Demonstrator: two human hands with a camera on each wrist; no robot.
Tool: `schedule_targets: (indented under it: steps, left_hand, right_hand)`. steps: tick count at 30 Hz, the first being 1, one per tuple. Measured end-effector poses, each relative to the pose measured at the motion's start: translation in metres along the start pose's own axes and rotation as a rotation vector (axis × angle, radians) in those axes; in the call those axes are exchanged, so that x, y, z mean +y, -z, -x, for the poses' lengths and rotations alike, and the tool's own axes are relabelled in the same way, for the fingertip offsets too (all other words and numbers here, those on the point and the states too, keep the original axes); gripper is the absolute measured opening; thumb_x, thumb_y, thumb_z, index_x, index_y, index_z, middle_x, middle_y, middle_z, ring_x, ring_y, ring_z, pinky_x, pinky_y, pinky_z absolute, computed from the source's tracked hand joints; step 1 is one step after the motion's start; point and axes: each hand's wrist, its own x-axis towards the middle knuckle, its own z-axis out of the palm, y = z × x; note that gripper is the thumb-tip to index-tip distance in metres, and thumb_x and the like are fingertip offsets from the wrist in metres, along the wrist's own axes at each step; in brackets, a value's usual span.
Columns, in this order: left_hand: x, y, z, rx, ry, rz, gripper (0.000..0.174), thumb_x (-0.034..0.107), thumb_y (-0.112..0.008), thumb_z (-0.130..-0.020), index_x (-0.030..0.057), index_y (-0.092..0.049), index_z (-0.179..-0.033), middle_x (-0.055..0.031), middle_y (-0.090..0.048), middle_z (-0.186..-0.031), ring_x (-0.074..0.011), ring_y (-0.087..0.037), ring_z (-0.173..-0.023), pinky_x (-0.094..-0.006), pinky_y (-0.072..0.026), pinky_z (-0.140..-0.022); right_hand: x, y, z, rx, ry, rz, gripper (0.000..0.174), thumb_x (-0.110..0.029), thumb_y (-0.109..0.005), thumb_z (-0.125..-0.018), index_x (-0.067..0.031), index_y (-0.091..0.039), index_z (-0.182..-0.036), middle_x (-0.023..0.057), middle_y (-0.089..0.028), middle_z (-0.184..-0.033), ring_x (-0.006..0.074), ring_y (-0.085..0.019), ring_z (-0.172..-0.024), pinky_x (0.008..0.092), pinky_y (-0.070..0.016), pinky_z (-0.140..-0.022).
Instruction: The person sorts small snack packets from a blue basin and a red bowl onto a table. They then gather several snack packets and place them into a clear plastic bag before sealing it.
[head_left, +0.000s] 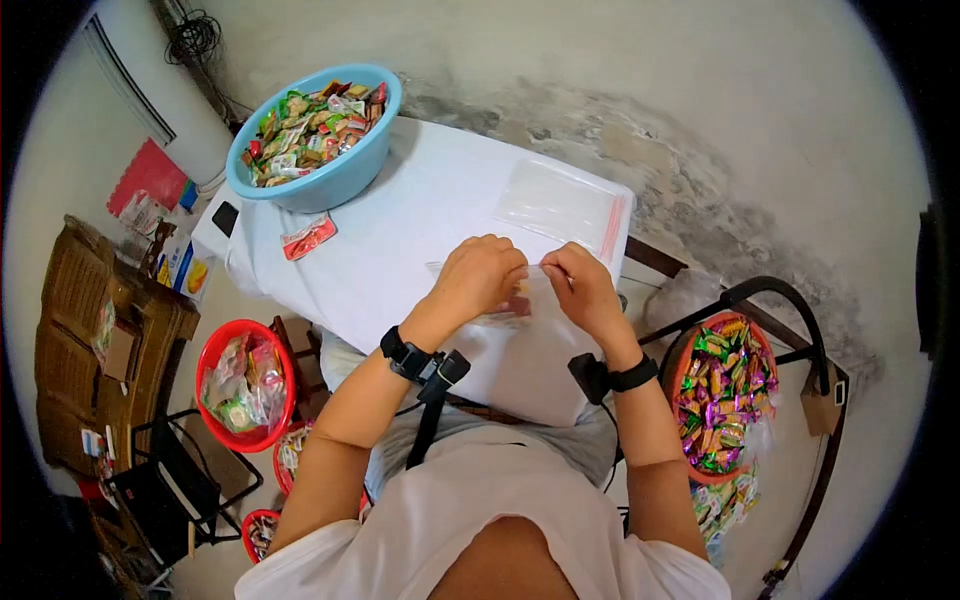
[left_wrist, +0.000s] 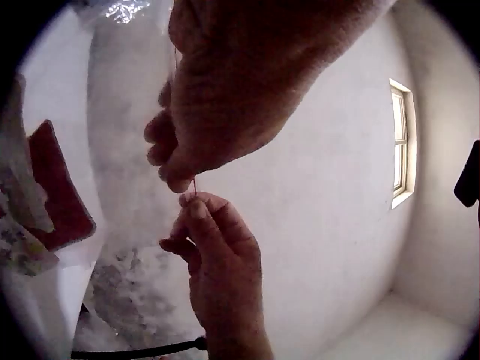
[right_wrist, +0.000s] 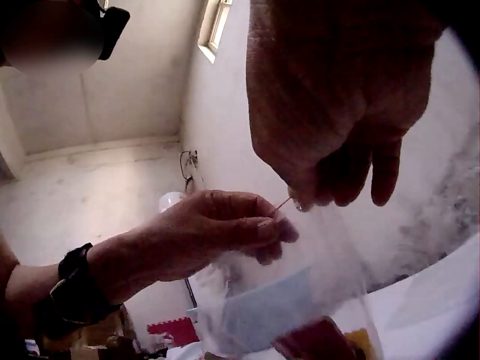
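Between both hands, over the near part of the table, hangs a clear plastic bag with a thin red strip along its top edge. My left hand pinches that edge between thumb and fingers. Close beside it, my right hand pinches the same edge; in the left wrist view the red line runs between the two sets of fingertips. Inside the bag, low down, are dark red and yellow packets, partly hidden behind the left hand in the head view.
On the white-covered table stand a blue basin full of small packets, a red packet and flat clear bags. A red basket is at floor level left; a basket of shiny wrapped sweets is right.
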Motion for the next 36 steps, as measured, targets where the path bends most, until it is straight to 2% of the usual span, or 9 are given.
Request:
schedule_targets:
  steps: [2,6,8,20,30,33,34,35,36]
  left_hand:
    - [-0.008,0.0,0.001,-0.029,0.029,0.005,0.009,0.013,-0.062,-0.075,0.0074,-0.062,-0.082,-0.008,-0.058,-0.08,-0.0266,-0.056,-0.079,-0.0373,-0.0465,-0.067]
    - [-0.008,-0.011,-0.003,0.0,-0.028,0.038,0.007,0.012,-0.062,-0.075,0.0073,-0.061,-0.08,-0.008,-0.057,-0.077,-0.0264,-0.056,-0.078,-0.0368,-0.0469,-0.065]
    - [-0.014,-0.007,-0.003,-0.018,-0.092,-0.038,0.006,0.012,-0.061,-0.075,0.0083,-0.061,-0.079,-0.0072,-0.055,-0.074,-0.0258,-0.056,-0.077,-0.0359,-0.0471,-0.065]
    - [-0.038,0.016,0.028,-0.017,-0.205,-0.19,0.007,0.014,-0.058,-0.077,0.0126,-0.055,-0.083,-0.0033,-0.051,-0.069,-0.0218,-0.056,-0.068,-0.0333,-0.0475,-0.054]
    - [-0.047,0.02,0.042,-0.028,-0.216,-0.295,0.006,0.014,-0.055,-0.077,0.0129,-0.054,-0.083,-0.0035,-0.05,-0.069,-0.0221,-0.056,-0.064,-0.0349,-0.0462,-0.051]
    - [-0.048,0.003,0.035,0.104,-0.201,-0.168,0.007,0.016,-0.057,-0.076,0.0096,-0.056,-0.08,-0.0076,-0.053,-0.071,-0.0265,-0.057,-0.07,-0.0391,-0.047,-0.06]
    - [-0.025,0.011,0.019,-0.372,0.079,-0.385,0.008,0.016,-0.058,-0.076,0.0099,-0.057,-0.08,-0.0089,-0.056,-0.074,-0.0276,-0.058,-0.076,-0.0371,-0.0482,-0.066]
    - [-0.027,0.0,0.025,-0.185,0.036,-0.165,0.008,0.018,-0.059,-0.077,0.0098,-0.058,-0.079,-0.0092,-0.058,-0.076,-0.0286,-0.059,-0.078,-0.0375,-0.0497,-0.067]
    - [-0.036,-0.022,0.031,-0.026,-0.038,-0.145,0.011,0.021,-0.06,-0.077,0.0095,-0.058,-0.079,-0.0085,-0.057,-0.075,-0.0282,-0.06,-0.078,-0.0388,-0.05,-0.065]
  right_hand:
    - [-0.005,-0.004,-0.002,0.026,-0.01,-0.027,0.009,-0.006,-0.064,-0.076,-0.0044,-0.059,-0.083,0.0112,-0.056,-0.078,0.0286,-0.056,-0.076,0.0374,-0.045,-0.066]
    - [-0.005,0.003,-0.005,0.012,0.051,-0.014,0.006,-0.007,-0.064,-0.076,-0.0055,-0.059,-0.08,0.0095,-0.056,-0.077,0.0283,-0.056,-0.075,0.0372,-0.0435,-0.063]
    - [0.004,-0.004,-0.01,0.029,0.17,0.06,0.005,-0.008,-0.065,-0.076,-0.0072,-0.06,-0.078,0.0079,-0.056,-0.075,0.0277,-0.055,-0.073,0.0368,-0.0415,-0.063]
    - [0.009,0.004,-0.002,-0.006,0.102,0.057,0.006,-0.01,-0.067,-0.074,-0.0079,-0.062,-0.075,0.0053,-0.055,-0.07,0.0255,-0.054,-0.071,0.0363,-0.0388,-0.064]
    - [0.003,0.012,0.0,-0.042,0.047,0.06,0.007,-0.01,-0.067,-0.074,-0.005,-0.063,-0.075,0.0072,-0.058,-0.072,0.0268,-0.055,-0.072,0.0371,-0.04,-0.066]
    - [0.004,0.01,0.005,-0.004,0.019,0.105,0.008,-0.011,-0.063,-0.076,-0.0031,-0.064,-0.077,0.0117,-0.058,-0.075,0.0304,-0.054,-0.075,0.0365,-0.0419,-0.071]
    - [0.007,0.009,0.006,-0.037,0.006,0.108,0.009,-0.011,-0.061,-0.077,-0.0024,-0.064,-0.079,0.013,-0.057,-0.075,0.0304,-0.054,-0.076,0.0361,-0.0419,-0.072]
    - [0.001,0.01,0.006,-0.045,-0.051,0.08,0.009,-0.01,-0.06,-0.078,-0.0016,-0.063,-0.08,0.0135,-0.056,-0.075,0.0301,-0.054,-0.076,0.0356,-0.0416,-0.072]
    - [0.008,0.008,0.007,-0.06,-0.055,0.06,0.007,-0.008,-0.06,-0.078,-0.0013,-0.062,-0.081,0.013,-0.055,-0.076,0.0302,-0.053,-0.076,0.0352,-0.0413,-0.072]
